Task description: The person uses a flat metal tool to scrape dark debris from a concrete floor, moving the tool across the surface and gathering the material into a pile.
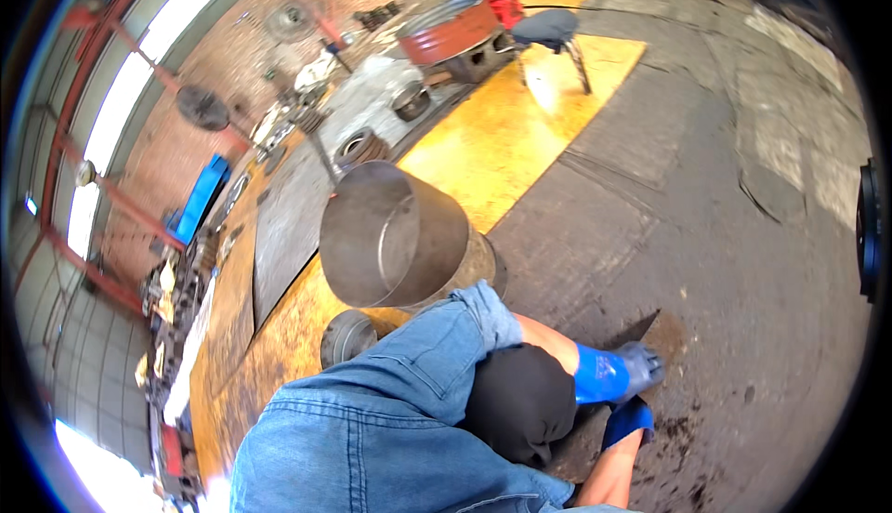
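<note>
My left hand, in a blue rubber glove, reaches down close to the floor with its fingers curled. A brown, flat-looking piece with a pointed corner lies beside those fingers; its kind is unclear, and I cannot make out what the hand grips. Just below, the blue glove cuff of my right hand shows, but its fingers are hidden. Dark crumbs of dirt are scattered on the floor beside both gloves. My denim sleeve and a dark-clothed knee fill the lower middle.
A large open metal drum stands just beyond my sleeve, with a dark round part near its base. Farther off are a black stool, a rusty-red tub, a metal pot and stacked rings. Dark mats cover the floor.
</note>
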Demonstrator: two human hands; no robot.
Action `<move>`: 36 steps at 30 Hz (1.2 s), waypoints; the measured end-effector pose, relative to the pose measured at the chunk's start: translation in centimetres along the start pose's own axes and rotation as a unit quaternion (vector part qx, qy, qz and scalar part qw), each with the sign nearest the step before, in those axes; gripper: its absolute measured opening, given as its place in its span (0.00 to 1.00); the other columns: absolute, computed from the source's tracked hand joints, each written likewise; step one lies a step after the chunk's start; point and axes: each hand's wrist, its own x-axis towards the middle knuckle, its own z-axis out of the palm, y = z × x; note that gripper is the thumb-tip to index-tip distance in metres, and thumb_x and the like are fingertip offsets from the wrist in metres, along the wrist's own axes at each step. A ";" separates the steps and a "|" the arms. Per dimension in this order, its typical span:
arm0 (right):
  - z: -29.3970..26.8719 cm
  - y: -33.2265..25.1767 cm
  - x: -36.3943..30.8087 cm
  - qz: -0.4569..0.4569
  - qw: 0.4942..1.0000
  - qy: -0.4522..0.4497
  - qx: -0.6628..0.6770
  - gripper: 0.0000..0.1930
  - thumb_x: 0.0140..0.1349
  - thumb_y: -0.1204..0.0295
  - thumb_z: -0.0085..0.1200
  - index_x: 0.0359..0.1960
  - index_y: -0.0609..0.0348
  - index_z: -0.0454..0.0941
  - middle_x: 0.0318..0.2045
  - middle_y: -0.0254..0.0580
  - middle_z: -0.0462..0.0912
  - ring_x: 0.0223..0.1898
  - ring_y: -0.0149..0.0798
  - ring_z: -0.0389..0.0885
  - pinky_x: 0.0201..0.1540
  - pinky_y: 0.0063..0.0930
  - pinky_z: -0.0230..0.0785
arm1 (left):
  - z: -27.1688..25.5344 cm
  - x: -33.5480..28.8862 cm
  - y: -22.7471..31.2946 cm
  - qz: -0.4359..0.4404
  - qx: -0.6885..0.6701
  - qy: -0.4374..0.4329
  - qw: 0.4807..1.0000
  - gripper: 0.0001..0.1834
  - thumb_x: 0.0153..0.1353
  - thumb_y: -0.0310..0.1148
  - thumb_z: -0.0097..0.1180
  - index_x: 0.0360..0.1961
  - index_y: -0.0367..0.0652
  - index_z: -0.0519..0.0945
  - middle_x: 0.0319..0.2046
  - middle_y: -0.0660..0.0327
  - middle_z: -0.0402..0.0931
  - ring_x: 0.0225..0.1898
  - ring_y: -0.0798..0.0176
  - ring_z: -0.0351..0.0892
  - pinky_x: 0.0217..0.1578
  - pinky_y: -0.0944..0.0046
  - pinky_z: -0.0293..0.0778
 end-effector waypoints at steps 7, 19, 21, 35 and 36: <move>-9.6 -5.1 -2.1 -0.066 0.977 -0.200 0.038 0.25 0.78 0.60 0.34 0.70 0.58 0.65 0.72 0.43 0.67 0.70 0.41 0.66 0.71 0.33 0.58 | 4.5 -3.7 -0.8 -0.170 -0.009 -0.150 0.974 0.33 0.60 0.41 0.57 0.67 0.48 0.67 0.69 0.53 0.67 0.71 0.51 0.63 0.68 0.48 0.60; -25.6 -4.7 3.9 0.107 0.923 -0.191 0.317 0.23 0.78 0.60 0.36 0.62 0.61 0.74 0.63 0.43 0.78 0.63 0.42 0.74 0.64 0.35 0.66 | -2.1 -2.0 -7.1 -0.239 -0.027 -0.143 0.960 0.38 0.44 0.35 0.72 0.59 0.38 0.74 0.60 0.45 0.75 0.63 0.46 0.74 0.62 0.47 0.69; -21.6 -6.3 2.8 0.135 0.738 -0.043 0.660 0.21 0.77 0.62 0.40 0.64 0.58 0.73 0.62 0.44 0.77 0.62 0.41 0.75 0.65 0.34 0.66 | -0.2 -3.9 -6.5 -0.191 -0.002 -0.113 0.975 0.42 0.48 0.32 0.67 0.67 0.38 0.67 0.65 0.43 0.69 0.67 0.44 0.69 0.67 0.47 0.63; -26.1 -7.8 7.0 0.306 0.039 0.011 0.951 0.22 0.77 0.62 0.39 0.65 0.57 0.73 0.63 0.45 0.78 0.63 0.39 0.75 0.67 0.35 0.65 | -1.5 -1.8 -10.8 -0.077 0.020 -0.149 0.986 0.41 0.48 0.30 0.67 0.67 0.41 0.71 0.66 0.44 0.70 0.67 0.42 0.70 0.69 0.49 0.64; -25.6 -7.1 7.7 0.291 0.166 -0.001 0.942 0.21 0.77 0.61 0.39 0.64 0.57 0.73 0.62 0.44 0.78 0.61 0.39 0.76 0.65 0.35 0.67 | -0.2 -1.6 -11.6 -0.045 0.043 -0.108 0.992 0.41 0.47 0.30 0.67 0.67 0.42 0.71 0.65 0.44 0.72 0.67 0.40 0.71 0.69 0.48 0.64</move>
